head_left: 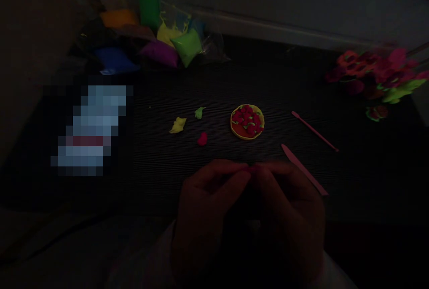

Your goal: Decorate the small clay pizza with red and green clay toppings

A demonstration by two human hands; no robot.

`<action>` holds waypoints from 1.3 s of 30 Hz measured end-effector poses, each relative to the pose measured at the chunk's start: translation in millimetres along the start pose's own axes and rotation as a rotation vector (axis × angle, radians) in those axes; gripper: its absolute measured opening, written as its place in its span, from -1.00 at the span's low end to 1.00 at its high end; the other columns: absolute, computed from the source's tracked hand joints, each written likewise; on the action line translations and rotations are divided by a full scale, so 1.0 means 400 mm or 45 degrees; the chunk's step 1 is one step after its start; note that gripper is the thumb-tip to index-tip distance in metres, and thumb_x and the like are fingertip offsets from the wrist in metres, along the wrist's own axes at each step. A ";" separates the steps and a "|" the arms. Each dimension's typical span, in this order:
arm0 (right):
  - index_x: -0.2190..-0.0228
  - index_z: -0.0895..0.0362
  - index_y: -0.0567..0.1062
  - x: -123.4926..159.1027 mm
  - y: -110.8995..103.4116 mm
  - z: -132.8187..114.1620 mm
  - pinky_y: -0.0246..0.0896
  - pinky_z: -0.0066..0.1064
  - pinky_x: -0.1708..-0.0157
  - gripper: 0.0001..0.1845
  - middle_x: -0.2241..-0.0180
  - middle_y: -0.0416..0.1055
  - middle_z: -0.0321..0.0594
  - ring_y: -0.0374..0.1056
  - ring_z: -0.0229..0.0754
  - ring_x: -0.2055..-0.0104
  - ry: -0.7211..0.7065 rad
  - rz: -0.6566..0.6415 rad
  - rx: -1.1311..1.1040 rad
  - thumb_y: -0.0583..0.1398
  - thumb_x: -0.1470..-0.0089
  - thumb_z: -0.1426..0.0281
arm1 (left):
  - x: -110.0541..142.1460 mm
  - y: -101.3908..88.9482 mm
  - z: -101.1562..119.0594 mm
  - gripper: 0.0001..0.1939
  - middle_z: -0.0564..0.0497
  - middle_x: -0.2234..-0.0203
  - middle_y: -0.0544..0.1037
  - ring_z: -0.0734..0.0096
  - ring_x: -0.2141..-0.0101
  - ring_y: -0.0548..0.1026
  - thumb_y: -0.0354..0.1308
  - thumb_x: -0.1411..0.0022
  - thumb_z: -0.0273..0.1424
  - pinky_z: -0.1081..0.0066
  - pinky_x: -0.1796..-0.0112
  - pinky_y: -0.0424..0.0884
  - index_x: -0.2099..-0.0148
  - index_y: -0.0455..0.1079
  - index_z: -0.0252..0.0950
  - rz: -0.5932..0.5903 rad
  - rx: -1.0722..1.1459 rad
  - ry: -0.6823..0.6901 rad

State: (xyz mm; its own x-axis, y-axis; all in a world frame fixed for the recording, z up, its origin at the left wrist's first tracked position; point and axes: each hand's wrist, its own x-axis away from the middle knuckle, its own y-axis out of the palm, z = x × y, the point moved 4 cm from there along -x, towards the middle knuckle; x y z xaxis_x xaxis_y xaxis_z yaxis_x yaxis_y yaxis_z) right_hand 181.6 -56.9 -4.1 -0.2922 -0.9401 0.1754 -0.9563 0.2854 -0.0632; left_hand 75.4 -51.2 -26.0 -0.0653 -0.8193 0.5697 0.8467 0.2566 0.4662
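Note:
My left hand (206, 206) and my right hand (293, 208) meet fingertip to fingertip near the table's front. Between their pinched thumbs and forefingers is a small piece of red clay (252, 169), mostly covered by the fingers. Just beyond them lies a round clay tart (247, 122) with a yellow rim, topped with red pieces and thin green bits. Left of it are a red clay lump (202, 139), a green clay scrap (199, 112) and a yellow clay scrap (178, 125). A flat pink modelling knife (304, 169) is beside my right hand.
A thin pink modelling stick (315, 131) lies farther right. Bags of coloured clay (161, 52) crowd the back left. Clay flowers (378, 72) stand at the back right, with a small rose-like piece (377, 112) before them. At left, a lit, pixelated screen (92, 130) glows.

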 end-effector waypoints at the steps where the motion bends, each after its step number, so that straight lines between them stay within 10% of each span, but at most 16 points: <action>1: 0.48 0.00 0.47 0.001 0.001 0.000 0.23 -0.77 0.54 -0.92 0.56 0.44 -0.49 0.34 -0.48 0.52 -0.004 0.004 -0.013 0.20 0.07 0.43 | 0.000 0.001 0.000 -0.92 0.23 0.55 0.54 0.69 0.48 0.47 0.25 0.06 -0.47 0.76 0.45 0.35 0.46 0.48 -0.16 -0.011 0.008 0.002; 25: 0.17 -0.24 0.40 0.043 0.031 0.001 0.29 -0.53 0.37 -0.69 0.31 0.46 -0.42 0.36 -0.33 0.31 -0.027 -0.236 0.047 0.06 -0.07 0.38 | -0.001 0.000 0.007 -0.96 0.20 0.62 0.50 0.68 0.59 0.42 0.24 0.05 -0.42 0.71 0.55 0.34 0.45 0.44 -0.20 0.000 0.196 -0.103; 39: 0.42 -0.06 0.49 -0.022 -0.021 -0.044 0.29 -0.55 0.42 -0.84 0.42 0.43 -0.40 0.35 -0.33 0.38 -0.217 -0.297 0.309 0.20 0.08 0.47 | 0.001 0.001 0.008 -0.96 0.16 0.54 0.53 0.61 0.48 0.43 0.24 0.05 -0.47 0.62 0.41 0.33 0.46 0.47 -0.23 -0.227 0.083 -0.211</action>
State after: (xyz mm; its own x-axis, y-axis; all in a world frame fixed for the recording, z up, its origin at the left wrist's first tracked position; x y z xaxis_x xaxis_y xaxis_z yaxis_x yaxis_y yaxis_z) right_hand 191.9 -47.9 12.0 -0.0413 -0.9980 0.0478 -0.9609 0.0265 -0.2757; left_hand 74.0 -49.7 -23.6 -0.3009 -0.7607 0.5752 0.7785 0.1524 0.6088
